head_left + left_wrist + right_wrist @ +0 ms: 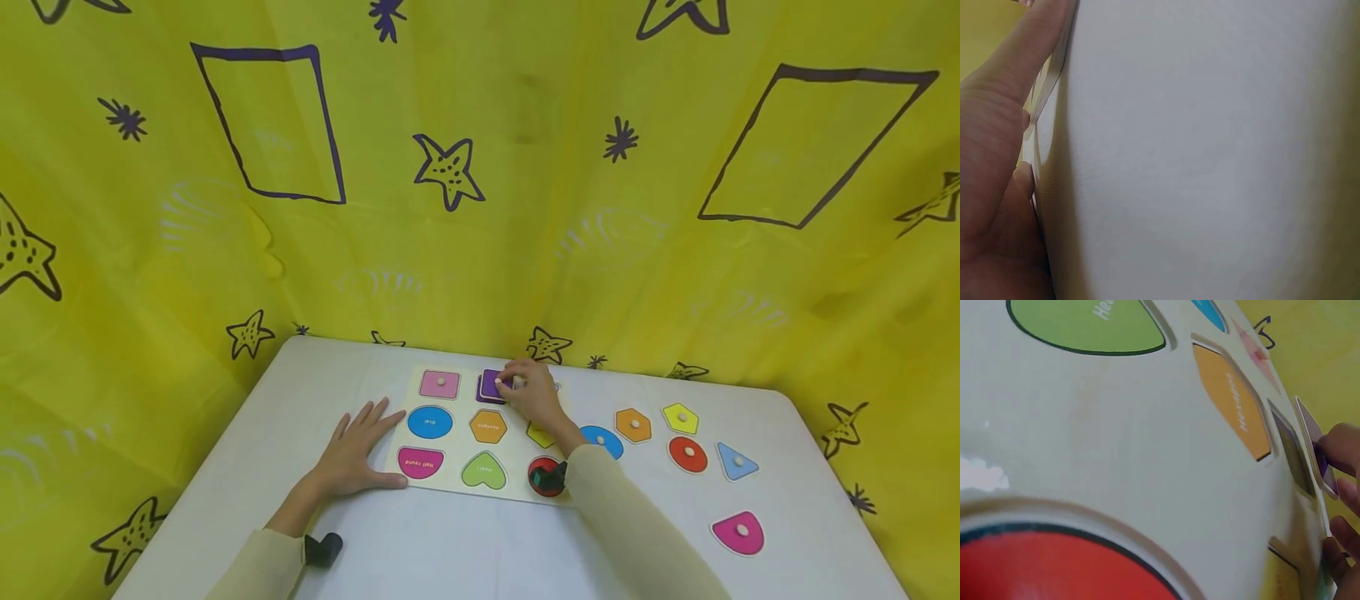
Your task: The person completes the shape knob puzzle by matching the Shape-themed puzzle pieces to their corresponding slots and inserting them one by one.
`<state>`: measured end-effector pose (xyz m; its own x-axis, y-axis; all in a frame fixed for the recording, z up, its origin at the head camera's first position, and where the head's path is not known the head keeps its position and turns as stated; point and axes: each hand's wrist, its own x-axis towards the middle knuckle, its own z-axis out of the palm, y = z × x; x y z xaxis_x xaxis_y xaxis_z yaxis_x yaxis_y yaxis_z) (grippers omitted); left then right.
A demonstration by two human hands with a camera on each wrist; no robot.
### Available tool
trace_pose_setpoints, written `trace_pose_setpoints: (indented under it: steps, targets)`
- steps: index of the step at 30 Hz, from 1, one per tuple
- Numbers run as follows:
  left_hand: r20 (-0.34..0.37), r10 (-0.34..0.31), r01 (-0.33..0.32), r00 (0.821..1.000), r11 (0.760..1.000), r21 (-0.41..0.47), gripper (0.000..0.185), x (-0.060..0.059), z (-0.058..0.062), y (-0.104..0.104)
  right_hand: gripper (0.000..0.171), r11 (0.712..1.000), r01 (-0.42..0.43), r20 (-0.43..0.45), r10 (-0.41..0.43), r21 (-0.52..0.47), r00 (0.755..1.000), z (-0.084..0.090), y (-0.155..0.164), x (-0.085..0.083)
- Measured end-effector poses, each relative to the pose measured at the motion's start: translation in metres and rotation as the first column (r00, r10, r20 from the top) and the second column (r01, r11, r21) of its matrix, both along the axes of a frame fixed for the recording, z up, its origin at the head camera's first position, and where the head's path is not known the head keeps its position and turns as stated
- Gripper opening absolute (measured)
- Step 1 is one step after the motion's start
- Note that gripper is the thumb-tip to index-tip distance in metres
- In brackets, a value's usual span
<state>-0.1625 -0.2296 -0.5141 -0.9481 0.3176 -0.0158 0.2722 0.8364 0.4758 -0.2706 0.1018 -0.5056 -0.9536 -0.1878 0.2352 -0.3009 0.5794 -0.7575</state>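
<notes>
Purple square piece (pixel 491 384), pinched by its knob in my right hand (pixel 534 398), sits slightly tilted, it seems, over its slot in the puzzle board's (pixel 450 482) far row, while my left hand (pixel 357 450) lies flat, fingers spread, against the board's left edge.

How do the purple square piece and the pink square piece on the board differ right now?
The pink square lies flat in its slot, untouched; the purple square is pinched by the right hand and, in the right wrist view, stands tilted over its slot rather than seated. Pink sits at the board's far left corner, purple beside it in the middle column. Both are square pieces in the far row.
</notes>
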Motion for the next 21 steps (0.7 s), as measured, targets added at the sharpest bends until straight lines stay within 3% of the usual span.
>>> trace_pose_setpoints:
  steps: [8, 21]
  targets:
    - [-0.007, -0.004, 0.004, 1.000, 1.000, -0.005, 0.107, -0.001, -0.002, 0.000, 0.011, 0.997, 0.042, 0.028, -0.044, 0.067, 0.999, -0.011, -0.007, 0.001]
    - [-0.005, -0.001, 0.001, 1.000, 1.000, -0.006, 0.107, -0.002, -0.004, 0.000, 0.012, 0.991, 0.062, -0.013, -0.061, 0.120, 0.998, -0.014, -0.011, -0.001]
